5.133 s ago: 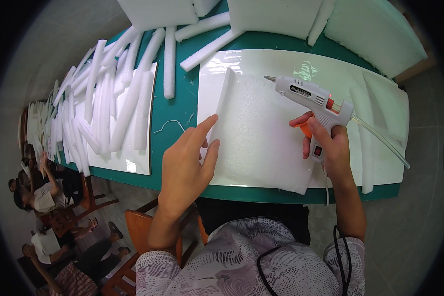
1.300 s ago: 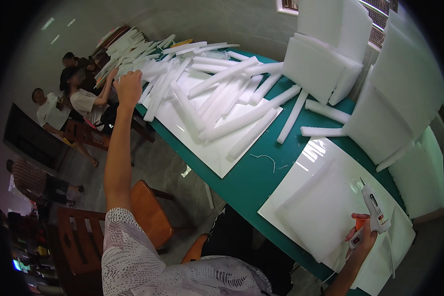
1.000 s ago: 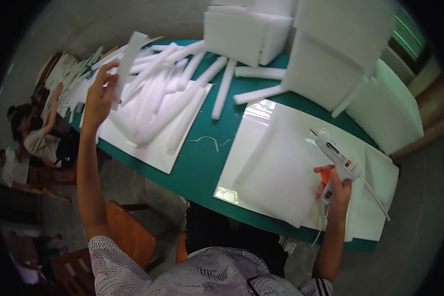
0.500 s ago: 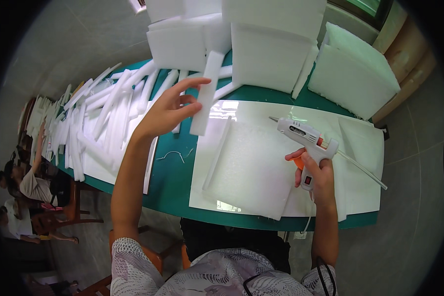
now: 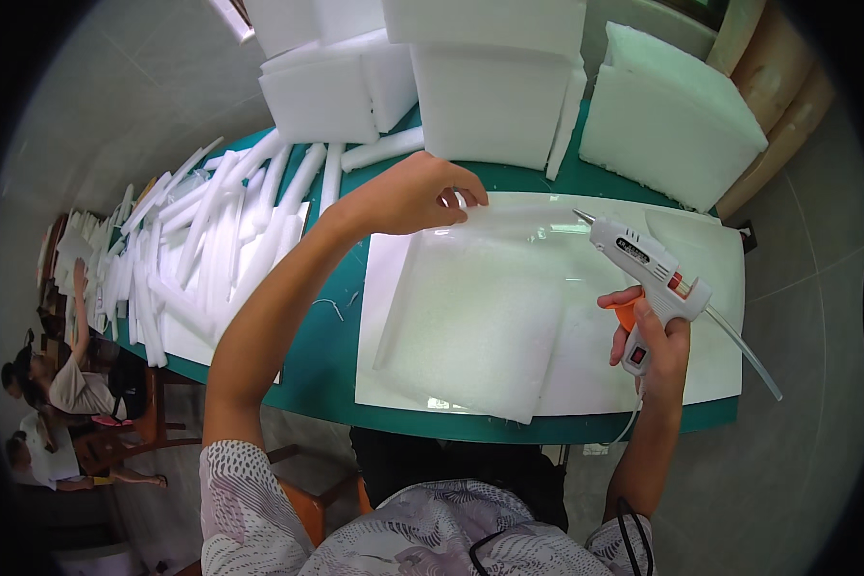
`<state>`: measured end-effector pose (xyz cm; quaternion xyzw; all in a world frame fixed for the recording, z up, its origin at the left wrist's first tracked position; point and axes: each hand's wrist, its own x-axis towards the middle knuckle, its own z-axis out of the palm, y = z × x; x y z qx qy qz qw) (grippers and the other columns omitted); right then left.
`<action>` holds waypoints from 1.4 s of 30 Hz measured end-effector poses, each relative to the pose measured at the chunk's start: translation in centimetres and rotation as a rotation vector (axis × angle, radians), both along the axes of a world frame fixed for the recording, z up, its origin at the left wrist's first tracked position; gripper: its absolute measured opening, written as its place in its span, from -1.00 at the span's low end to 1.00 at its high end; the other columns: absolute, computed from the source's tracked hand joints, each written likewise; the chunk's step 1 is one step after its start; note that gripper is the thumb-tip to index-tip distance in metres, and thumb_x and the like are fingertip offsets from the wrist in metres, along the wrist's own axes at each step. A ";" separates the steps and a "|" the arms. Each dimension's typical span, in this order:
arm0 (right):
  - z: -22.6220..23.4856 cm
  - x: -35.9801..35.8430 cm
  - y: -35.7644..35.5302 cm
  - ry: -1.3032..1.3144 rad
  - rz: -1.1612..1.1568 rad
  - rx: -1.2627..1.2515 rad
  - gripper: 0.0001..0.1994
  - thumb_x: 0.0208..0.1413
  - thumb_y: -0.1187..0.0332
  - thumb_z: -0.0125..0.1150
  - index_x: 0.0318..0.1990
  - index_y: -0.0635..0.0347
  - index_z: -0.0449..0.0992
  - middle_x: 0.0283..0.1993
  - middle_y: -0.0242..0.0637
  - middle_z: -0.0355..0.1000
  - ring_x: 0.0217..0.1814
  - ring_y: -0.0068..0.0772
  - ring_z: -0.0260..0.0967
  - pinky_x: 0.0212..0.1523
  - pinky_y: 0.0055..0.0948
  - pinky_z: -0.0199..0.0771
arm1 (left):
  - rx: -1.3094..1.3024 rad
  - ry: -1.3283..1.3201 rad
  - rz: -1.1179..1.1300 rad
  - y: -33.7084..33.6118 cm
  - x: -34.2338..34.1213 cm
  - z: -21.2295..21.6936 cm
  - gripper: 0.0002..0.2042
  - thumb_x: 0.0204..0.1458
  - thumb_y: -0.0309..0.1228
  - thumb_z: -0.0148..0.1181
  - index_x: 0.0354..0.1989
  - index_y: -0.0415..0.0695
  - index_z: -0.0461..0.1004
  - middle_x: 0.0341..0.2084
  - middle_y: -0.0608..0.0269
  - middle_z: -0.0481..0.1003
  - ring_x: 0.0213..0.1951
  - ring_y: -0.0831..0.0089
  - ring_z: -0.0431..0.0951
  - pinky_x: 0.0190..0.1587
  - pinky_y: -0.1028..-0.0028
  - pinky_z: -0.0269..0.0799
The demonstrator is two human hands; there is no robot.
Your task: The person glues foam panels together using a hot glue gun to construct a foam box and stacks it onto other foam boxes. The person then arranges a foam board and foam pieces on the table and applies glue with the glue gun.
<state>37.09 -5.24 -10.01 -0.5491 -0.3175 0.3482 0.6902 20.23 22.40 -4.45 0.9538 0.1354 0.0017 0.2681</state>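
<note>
My left hand (image 5: 424, 192) reaches over the far edge of a flat white foam sheet (image 5: 470, 331). Its fingers pinch the left end of a white foam strip (image 5: 523, 219), which now runs crosswise along that edge; whether it touches the sheet I cannot tell. In my right hand (image 5: 664, 341) is a white hot glue gun (image 5: 648, 264) with an orange trigger. A finger rests by the trigger, and a clear glue stick sticks out at the back. The nozzle points left, close to the strip's right end.
Underneath lies a glossy white board (image 5: 710, 355) on a green table (image 5: 331, 331). Foam rods (image 5: 226, 211) are heaped at left. Foam blocks (image 5: 490, 101) stand along the back, another block (image 5: 672, 120) at the back right. Other people (image 5: 77, 379) sit at far left.
My left hand has moved right and brought the foam strip from upright to crosswise over the sheet's far edge. The glue gun has shifted slightly right.
</note>
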 end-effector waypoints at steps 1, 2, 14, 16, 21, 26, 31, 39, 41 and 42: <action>-0.1 0.1 -0.2 0.001 0.004 -0.012 -0.58 0.17 0.27 0.07 0.08 0.42 0.34 -0.23 -0.04 0.50 -0.69 -0.55 0.26 -0.67 -0.58 0.31 | 0.001 0.005 -0.003 0.0 0.1 -0.2 -0.80 0.02 -0.55 0.20 -0.16 -0.17 0.56 -0.24 0.19 0.59 -0.25 0.38 0.63 -0.11 0.47 0.55; -0.2 0.2 -0.4 0.002 0.009 -0.022 -0.58 0.17 0.28 0.07 0.08 0.42 0.35 -0.23 -0.05 0.50 -0.68 -0.55 0.26 -0.67 -0.57 0.31 | 0.002 0.040 0.003 -0.1 0.1 -0.3 -0.80 0.02 -0.55 0.20 -0.16 -0.17 0.56 -0.24 0.19 0.60 -0.24 0.38 0.62 -0.11 0.47 0.55; 1.1 -0.8 1.9 -0.156 0.283 -0.188 -0.74 0.14 0.32 0.13 -0.16 0.38 0.49 -0.34 -0.25 0.50 -0.64 -0.61 0.31 -0.63 -0.57 0.30 | -0.137 -0.369 0.174 0.8 -2.1 0.1 -0.78 -0.01 -0.56 0.20 -0.15 -0.20 0.55 -0.28 0.16 0.58 -0.26 0.42 0.61 -0.11 0.48 0.51; 1.4 -1.3 3.3 -0.192 0.325 -0.259 -0.74 0.13 0.28 0.16 -0.22 0.36 0.50 -0.40 -0.31 0.48 -0.63 -0.62 0.32 -0.62 -0.56 0.29 | -0.193 -0.535 0.277 1.4 -3.9 0.0 -0.76 -0.02 -0.55 0.20 -0.13 -0.19 0.54 -0.26 0.15 0.57 -0.24 0.43 0.60 -0.10 0.48 0.51; 1.7 -3.2 7.6 -0.267 0.401 -0.356 -0.68 0.13 0.21 0.15 -0.23 0.37 0.51 -0.42 -0.29 0.48 -0.66 -0.59 0.33 -0.59 -0.55 0.35 | -0.286 -0.763 0.552 1.4 -9.5 -2.2 -0.68 -0.02 -0.55 0.24 -0.04 -0.19 0.48 -0.17 0.09 0.52 -0.19 0.43 0.58 -0.06 0.48 0.48; 1.1 -4.2 10.2 -0.352 0.442 -0.432 -0.64 0.13 0.21 0.12 -0.10 0.38 0.47 -0.37 -0.26 0.49 -0.68 -0.60 0.27 -0.63 -0.56 0.25 | -0.430 -0.845 0.676 0.2 -13.4 -5.4 -0.68 0.01 -0.59 0.23 -0.02 -0.23 0.44 -0.18 0.15 0.51 -0.24 0.50 0.56 -0.12 0.57 0.44; 0.9 -4.7 10.8 -0.414 0.417 -0.485 -0.64 0.12 0.18 0.13 -0.15 0.37 0.49 -0.42 -0.28 0.49 -0.70 -0.60 0.27 -0.64 -0.54 0.24 | -0.451 -0.818 0.688 -0.5 -15.1 -7.8 -0.63 0.07 -0.59 0.13 0.09 -0.17 0.36 -0.17 0.18 0.48 -0.22 0.55 0.49 -0.14 0.55 0.42; 1.2 -4.4 10.9 -0.453 0.383 -0.526 -0.61 0.12 0.11 0.15 -0.32 0.38 0.52 -0.52 -0.27 0.46 -0.69 -0.53 0.33 -0.60 -0.52 0.36 | -0.379 -0.765 0.700 -0.2 -15.3 -8.0 -0.59 0.09 -0.57 0.09 0.15 -0.09 0.35 -0.20 0.23 0.44 -0.24 0.56 0.45 -0.11 0.54 0.38; 1.3 -4.5 10.9 -0.443 0.383 -0.525 -0.61 0.12 0.11 0.15 -0.33 0.38 0.51 -0.53 -0.27 0.45 -0.69 -0.52 0.33 -0.60 -0.51 0.36 | -0.398 -0.753 0.714 -0.1 -15.3 -8.1 -0.58 0.09 -0.59 0.08 0.17 -0.13 0.32 -0.20 0.23 0.44 -0.22 0.55 0.45 -0.07 0.52 0.35; 1.3 -4.5 10.9 -0.434 0.386 -0.523 -0.61 0.12 0.11 0.15 -0.33 0.38 0.51 -0.54 -0.27 0.44 -0.69 -0.52 0.33 -0.61 -0.51 0.35 | -0.376 -0.757 0.714 0.0 -15.4 -8.4 -0.59 0.09 -0.56 0.09 0.15 -0.09 0.35 -0.19 0.24 0.43 -0.23 0.55 0.45 -0.12 0.53 0.38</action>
